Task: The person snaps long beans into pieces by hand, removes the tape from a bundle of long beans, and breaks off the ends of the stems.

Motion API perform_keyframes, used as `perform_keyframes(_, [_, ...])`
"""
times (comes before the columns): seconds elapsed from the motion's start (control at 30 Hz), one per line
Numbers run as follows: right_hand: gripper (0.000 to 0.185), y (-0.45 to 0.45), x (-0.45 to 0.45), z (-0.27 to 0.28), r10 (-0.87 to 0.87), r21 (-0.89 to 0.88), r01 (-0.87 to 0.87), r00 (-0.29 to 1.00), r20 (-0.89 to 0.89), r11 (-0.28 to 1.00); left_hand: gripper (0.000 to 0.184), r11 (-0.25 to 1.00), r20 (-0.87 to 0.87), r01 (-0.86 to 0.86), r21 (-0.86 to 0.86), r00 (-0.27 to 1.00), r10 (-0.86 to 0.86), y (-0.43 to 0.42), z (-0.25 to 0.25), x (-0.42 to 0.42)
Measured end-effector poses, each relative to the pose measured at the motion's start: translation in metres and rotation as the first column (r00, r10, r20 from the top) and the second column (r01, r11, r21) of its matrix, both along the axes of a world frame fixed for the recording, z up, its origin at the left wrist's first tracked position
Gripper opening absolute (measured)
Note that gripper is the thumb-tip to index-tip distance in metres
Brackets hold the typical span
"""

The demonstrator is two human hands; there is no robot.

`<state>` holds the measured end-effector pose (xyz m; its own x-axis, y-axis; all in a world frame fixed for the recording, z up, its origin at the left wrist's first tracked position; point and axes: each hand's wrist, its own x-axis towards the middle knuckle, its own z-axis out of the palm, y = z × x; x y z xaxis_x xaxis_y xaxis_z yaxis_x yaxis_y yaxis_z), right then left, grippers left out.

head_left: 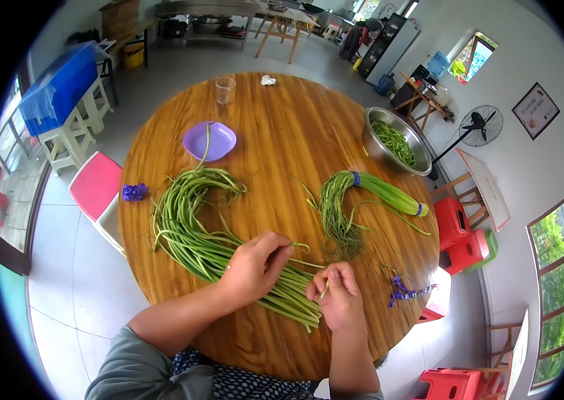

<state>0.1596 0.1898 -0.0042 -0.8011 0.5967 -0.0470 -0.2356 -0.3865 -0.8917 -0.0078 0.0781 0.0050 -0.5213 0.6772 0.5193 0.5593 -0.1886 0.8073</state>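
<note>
A large loose heap of long green garlic scapes [185,213] curves across the table in front of me. Over its right part is my left hand [254,267], closed, fingers pinched; a thin scape end pokes out past its fingertips. Just to the right, my right hand [336,297] is closed with a short pale green piece of scape [324,289] between thumb and fingers. Beyond my hands, a second bundle of garlic scapes [388,192] is bound with blue-purple tape, its thin dark tips spread toward me.
A steel bowl [370,137] holds cut green pieces at the far right. A purple dish [192,143] has one scape over it. A clear cup [225,92], crumpled white tissue [268,80] and purple tape scraps [135,193] [402,292] lie about the round wooden table [295,133].
</note>
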Motion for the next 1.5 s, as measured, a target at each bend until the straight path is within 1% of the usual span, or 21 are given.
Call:
perform_keyframes(0.1, [0.015, 0.000, 0.003, 0.000, -0.037, -0.007, 0.036, 0.999, -0.016, 0.999, 0.012, 0.996, -0.057, 0.091, 0.002, 0.994, -0.091, 0.001, -0.005, 0.006])
perform_keyframes(0.17, [0.014, 0.003, 0.005, 0.003, 0.027, -0.146, -0.036, 0.998, -0.061, 0.989, 0.012, 0.992, -0.084, 0.127, -0.001, 0.988, -0.127, 0.002, -0.009, 0.010])
perform_keyframes(0.23, [0.012, 0.000, 0.003, 0.000, -0.004, -0.104, -0.001, 0.999, -0.048, 0.995, 0.012, 0.988, -0.114, 0.155, -0.008, 0.981, -0.155, 0.003, -0.010, 0.013])
perform_keyframes(0.3, [0.012, 0.000, 0.001, -0.005, -0.040, 0.186, 0.014, 0.990, 0.135, 0.982, 0.014, 0.980, -0.140, 0.191, -0.056, 0.970, -0.197, 0.001, -0.007, 0.015])
perform_keyframes(0.37, [0.013, -0.002, 0.002, -0.009, -0.056, 0.215, 0.017, 0.982, 0.179, 0.976, 0.015, 0.982, -0.112, 0.174, -0.077, 0.977, -0.182, 0.002, -0.012, 0.016])
perform_keyframes(0.43, [0.014, -0.008, 0.002, -0.007, -0.158, 0.597, 0.008, 0.967, 0.198, 0.802, 0.015, 0.984, -0.086, 0.146, -0.102, 0.984, -0.155, -0.001, -0.011, 0.018])
perform_keyframes(0.53, [0.014, -0.014, 0.003, -0.011, -0.140, 0.597, -0.019, 0.966, 0.219, 0.802, 0.017, 0.961, 0.111, 0.212, -0.177, 0.975, -0.195, -0.004, -0.006, 0.016])
perform_keyframes(0.6, [0.014, -0.013, 0.005, -0.012, -0.121, 0.570, -0.015, 0.972, 0.201, 0.822, 0.017, 0.904, 0.510, 0.427, -0.038, 0.786, -0.350, -0.001, -0.016, 0.010])
perform_keyframes(0.63, [0.013, -0.012, 0.006, -0.010, -0.044, 0.445, -0.028, 0.988, 0.151, 0.895, 0.017, 0.904, 0.508, 0.425, -0.037, 0.787, -0.349, 0.000, -0.017, 0.005])
perform_keyframes(0.7, [0.013, -0.012, 0.011, -0.007, 0.026, 0.313, -0.052, 0.996, 0.087, 0.948, 0.017, 0.917, 0.735, 0.370, 0.152, 0.577, -0.355, 0.003, -0.018, -0.008])
perform_keyframes(0.77, [0.013, -0.009, 0.018, -0.002, 0.206, 0.277, -0.205, 0.978, 0.028, 0.939, 0.016, 0.941, 0.694, 0.292, 0.170, 0.643, -0.325, 0.005, -0.019, -0.020])
perform_keyframes(0.83, [0.016, 0.007, 0.026, 0.002, 0.169, 0.213, -0.102, 0.931, -0.325, 0.972, 0.020, 0.983, 0.634, 0.161, 0.094, 0.752, -0.183, 0.002, -0.014, -0.029])
perform_keyframes(0.87, [0.019, 0.020, 0.036, 0.007, -0.118, -0.139, 0.058, 0.873, -0.473, 0.989, 0.022, 0.987, 0.610, 0.155, 0.039, 0.779, -0.146, 0.000, -0.009, -0.029])
perform_keyframes(0.9, [0.022, 0.035, 0.046, 0.012, -0.424, -0.490, 0.157, 0.756, -0.499, 0.857, 0.022, 0.988, 0.608, 0.151, 0.040, 0.781, -0.144, -0.001, -0.007, -0.028])
perform_keyframes(0.93, [0.022, 0.053, 0.056, 0.008, -0.423, -0.488, 0.156, 0.754, -0.503, 0.859, 0.023, 0.987, 0.489, 0.160, 0.010, 0.860, -0.144, -0.002, -0.006, -0.024])
perform_keyframes(1.0, [0.025, 0.085, 0.074, -0.008, -0.542, -0.442, 0.380, 0.770, -0.336, 0.813, 0.027, 0.986, 0.242, 0.169, -0.003, 0.957, -0.163, 0.001, -0.005, -0.014])
perform_keyframes(1.03, [0.025, 0.079, 0.067, -0.005, -0.551, -0.435, 0.391, 0.761, -0.343, 0.811, 0.027, 0.983, 0.238, 0.184, 0.005, 0.955, -0.179, 0.001, -0.003, -0.011])
perform_keyframes(1.1, [0.017, 0.054, 0.040, 0.000, -0.516, -0.486, 0.392, 0.843, -0.150, 0.781, 0.032, 0.971, -0.011, 0.205, -0.125, 0.978, -0.208, -0.001, -0.002, -0.005])
perform_keyframes(1.13, [0.017, 0.044, 0.034, 0.002, -0.519, -0.491, 0.393, 0.842, -0.148, 0.778, 0.035, 0.972, -0.073, 0.217, -0.086, 0.972, -0.223, 0.002, -0.005, -0.005])
perform_keyframes(1.3, [0.015, 0.024, 0.018, -0.014, -0.387, -0.058, 0.383, 0.918, -0.086, 0.922, 0.031, 0.945, -0.036, 0.286, -0.161, 0.955, -0.295, -0.001, 0.001, 0.004])
perform_keyframes(1.5, [0.014, -0.010, -0.001, 0.003, -0.277, 0.203, 0.265, 0.961, 0.029, 0.943, 0.022, 0.924, 0.091, 0.310, -0.222, 0.950, -0.297, -0.005, -0.008, 0.017])
